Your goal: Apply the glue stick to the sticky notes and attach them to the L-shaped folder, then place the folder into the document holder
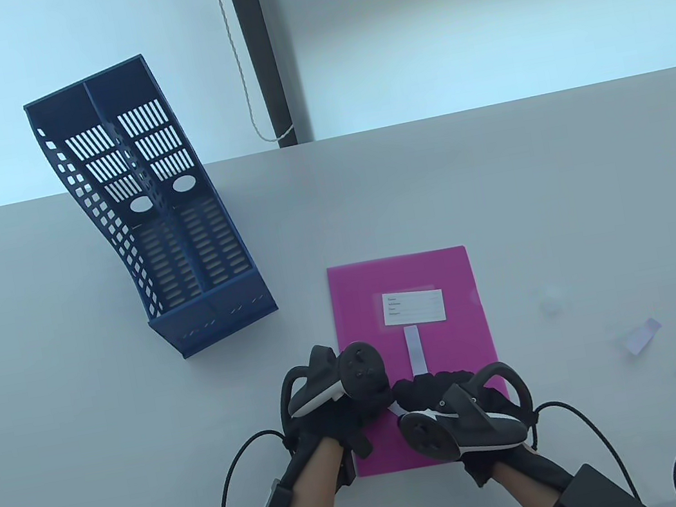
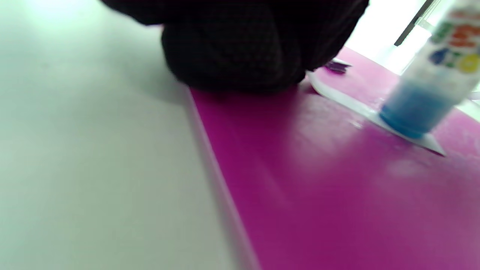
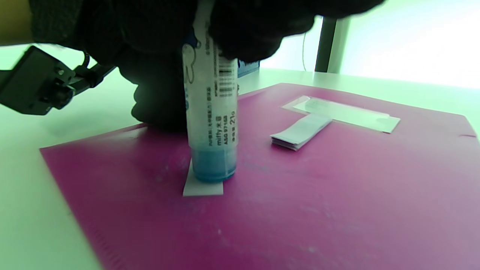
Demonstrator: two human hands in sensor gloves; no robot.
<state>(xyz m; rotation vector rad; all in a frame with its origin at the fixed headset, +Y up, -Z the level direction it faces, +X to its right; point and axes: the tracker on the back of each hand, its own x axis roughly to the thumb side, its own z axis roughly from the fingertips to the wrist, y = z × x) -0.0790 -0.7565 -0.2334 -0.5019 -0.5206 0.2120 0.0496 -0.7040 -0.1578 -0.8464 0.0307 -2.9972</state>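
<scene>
— At lower centre of the table view: glue step under way, or past it?

— Under way, by the look of it. Right hand (image 1: 453, 406) clenched round the white plastic glue stick with the blue tip (image 3: 212, 112), held upright, tip pressed onto a small white paper sticky note (image 3: 202, 186) lying on the magenta plastic L-shaped folder (image 1: 451, 338). Left hand (image 1: 337, 397) down beside it at the folder's left edge; seems to be pinning the note's far end, but fingers hidden, so cannot tell whether pressing flat or pinching.

— Anything attached already?

— Hard to say. Above the hands, a narrow pale stack of sticky notes (image 1: 415, 350) lying loose on the folder, just below the folder's own white printed label (image 1: 413, 307). No note seen firmly stuck down. Judged early: gluing, attaching and filing all left to do.

— And the holder?

— Upper left of the table view, well apart from the folder: dark blue slotted plastic document holder (image 1: 158, 213), two compartments, both holding nothing. Folder flat on the grey table (image 1: 559, 175), not yet lifted.

— Counts?

— One folder, one holder, one glue stick, one note under the tip, one stack of notes. At right of the table view, two small pale slips (image 1: 668, 349) off the folder, plus a faint translucent cap-like thing (image 1: 550, 299) above them; too blurred to name surely. Two hands, one tracker on each.
</scene>
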